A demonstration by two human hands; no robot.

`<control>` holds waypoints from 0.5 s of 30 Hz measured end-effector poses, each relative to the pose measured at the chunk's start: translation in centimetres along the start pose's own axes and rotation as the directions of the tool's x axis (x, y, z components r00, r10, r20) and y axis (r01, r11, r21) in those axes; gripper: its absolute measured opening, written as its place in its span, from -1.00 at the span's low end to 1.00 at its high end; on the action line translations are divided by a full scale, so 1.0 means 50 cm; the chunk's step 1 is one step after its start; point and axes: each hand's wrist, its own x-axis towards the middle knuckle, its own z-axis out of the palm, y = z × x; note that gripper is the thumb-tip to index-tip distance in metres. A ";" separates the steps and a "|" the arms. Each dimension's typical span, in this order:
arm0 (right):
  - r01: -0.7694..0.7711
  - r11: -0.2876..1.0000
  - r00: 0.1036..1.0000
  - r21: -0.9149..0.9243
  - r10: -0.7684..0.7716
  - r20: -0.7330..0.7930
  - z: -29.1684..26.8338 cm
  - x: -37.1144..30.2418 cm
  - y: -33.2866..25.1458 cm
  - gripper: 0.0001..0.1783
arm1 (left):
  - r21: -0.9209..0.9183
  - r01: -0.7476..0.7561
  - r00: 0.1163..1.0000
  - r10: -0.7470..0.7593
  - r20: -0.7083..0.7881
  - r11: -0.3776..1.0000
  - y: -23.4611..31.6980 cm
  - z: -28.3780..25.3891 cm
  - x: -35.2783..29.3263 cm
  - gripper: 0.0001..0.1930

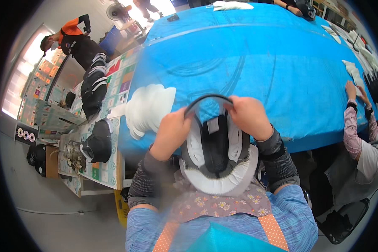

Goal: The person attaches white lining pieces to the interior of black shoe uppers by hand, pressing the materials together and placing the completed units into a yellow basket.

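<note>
Between my two hands a black-and-white cap [216, 147] is held up in front of my chest, its hollow inside facing me. My left hand [170, 131] is closed on the left end of its dark curved far edge. On the opposite end of that edge, my right hand [251, 117] has its fingers closed too. The edge bows into an arch between them. A wide white band with a frayed border curves round the cap's near side, and a small pale label shows on the black lining. Beyond my left hand lies a stack of white curved pieces [151, 108].
A blue-covered table [222, 54] spreads ahead. At left, a patterned side table [109, 178] bears a black cap [98, 140] and a row of stacked caps [94, 86]. A co-worker's hands [353, 90] touch white pieces at right; another person [73, 38] stands far left.
</note>
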 end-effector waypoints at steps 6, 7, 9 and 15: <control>0.168 0.973 0.805 -0.160 -0.229 -0.547 -0.072 0.031 -0.130 -0.75 | -0.060 -0.175 0.815 0.110 -0.569 0.983 0.104 -0.015 0.026 -0.71; 0.130 0.978 0.813 -0.162 -0.199 -0.548 -0.067 0.020 -0.151 -0.74 | -0.086 -0.131 0.806 0.055 -0.590 0.988 0.117 0.000 0.026 -0.73; 0.101 0.982 0.821 -0.162 -0.174 -0.544 -0.054 -0.002 -0.178 -0.73 | -0.161 -0.151 0.816 0.031 -0.577 0.975 0.124 0.038 0.011 -0.76; 0.100 0.984 0.875 -0.145 -0.156 -0.459 -0.012 0.004 -0.150 -0.74 | -0.191 -0.145 0.852 0.025 -0.523 0.971 0.117 0.085 0.011 -0.71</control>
